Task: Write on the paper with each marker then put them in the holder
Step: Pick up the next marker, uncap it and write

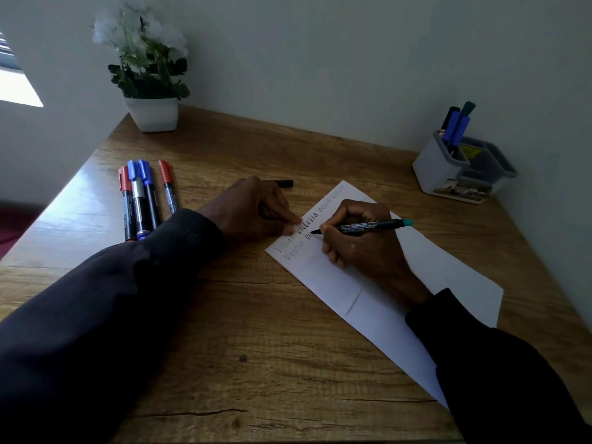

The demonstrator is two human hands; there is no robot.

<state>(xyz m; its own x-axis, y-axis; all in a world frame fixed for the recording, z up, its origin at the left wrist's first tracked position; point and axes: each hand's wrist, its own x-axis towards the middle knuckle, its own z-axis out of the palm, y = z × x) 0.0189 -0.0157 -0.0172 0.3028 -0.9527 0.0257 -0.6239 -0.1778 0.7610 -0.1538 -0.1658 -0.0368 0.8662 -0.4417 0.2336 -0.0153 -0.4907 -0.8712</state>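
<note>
So the paper [378, 283] lies at an angle on the right half of the wooden desk [224, 347], with a couple of lines of handwriting near its top corner. The right hand [358, 238] rests on the sheet and grips a black marker with a teal end [362, 226], tip down on the second line of writing. The left hand [253, 209] sits just beside it, fingers loosely curled with nothing in them, fingertips [293, 224] pressing the paper's upper left edge flat. Just behind that hand a black cap [285, 183] lies on the desk, partly hidden by the knuckles.

Off to the left, four more markers [144, 200] lie side by side, red and blue caps pointing away from the person; the left sleeve [112, 299] covers their near ends. The holder [461, 169], a grey and white desk organiser, sits in the far right corner against the wall, well apart from the paper, with a few markers [456, 125] already standing in its back compartment. A potted plant with white flowers [147, 68] takes the far left corner.
</note>
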